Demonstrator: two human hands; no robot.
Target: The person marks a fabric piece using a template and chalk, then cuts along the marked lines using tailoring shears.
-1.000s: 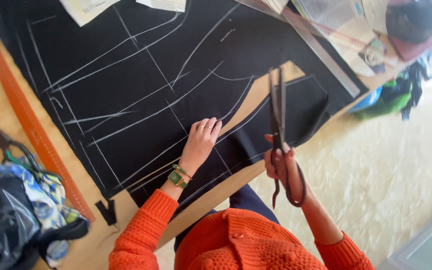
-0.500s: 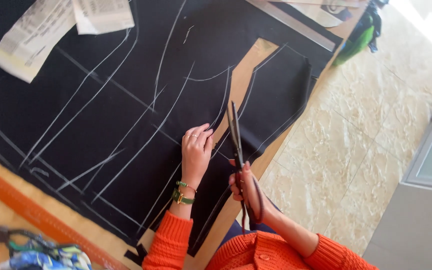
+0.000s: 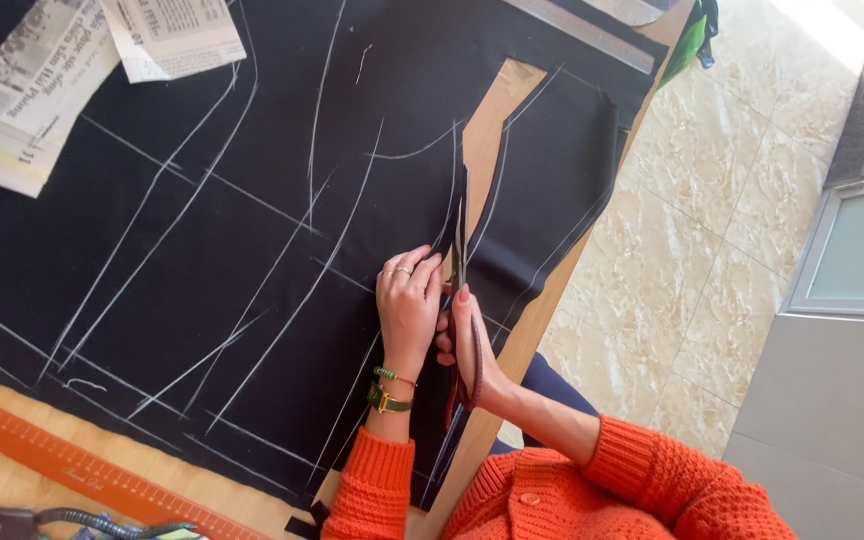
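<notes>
The right hand (image 3: 472,345) is closed around the dark red handles of a pair of long scissors (image 3: 460,270), fingers curled through the loops and the thumb lying along the top. The blades point away from the person and stand nearly shut, their tips inside a slit already cut into the black fabric (image 3: 252,230), just beside a curved chalk line.

The left hand (image 3: 409,305) lies palm down on the fabric, just left of the blades, fingers loosely bent and close together, their tips pressing the cloth next to the cut; it grips nothing. A green watch (image 3: 389,399) and a beaded bracelet sit on that wrist, above an orange knitted sleeve (image 3: 377,490).

The fabric, marked with many white chalk lines, covers most of the wooden counter (image 3: 497,130), whose bare wood shows through the cut-out gap ahead of the scissors. Newspaper pattern pieces (image 3: 32,90) rest on the cloth at the far left, an orange ruler (image 3: 82,465) lies along its near edge, and a metal ruler (image 3: 577,35) lies at the far side.
</notes>
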